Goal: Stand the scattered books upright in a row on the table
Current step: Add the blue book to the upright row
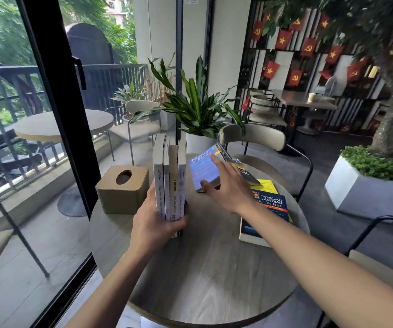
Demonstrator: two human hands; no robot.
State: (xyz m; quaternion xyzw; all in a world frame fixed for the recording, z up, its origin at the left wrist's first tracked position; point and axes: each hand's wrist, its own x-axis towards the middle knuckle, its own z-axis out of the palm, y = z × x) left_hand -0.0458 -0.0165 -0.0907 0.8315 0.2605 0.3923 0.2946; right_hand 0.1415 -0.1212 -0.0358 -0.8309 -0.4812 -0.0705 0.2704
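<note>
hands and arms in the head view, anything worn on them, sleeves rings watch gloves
Nothing worn that shows. The left hand and right hand are bare, with no gloves and no rings visible on the fingers in view. Both forearms are bare all the way to the bottom edge of the picture: no sleeves, watch or bracelet at either wrist.

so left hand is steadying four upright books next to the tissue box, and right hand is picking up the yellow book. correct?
Not quite. In the head view the right hand is gripping the blue book, tilted off the table, not a yellow one. The rest holds: the left hand steadies the four upright books beside the tissue box.
</note>
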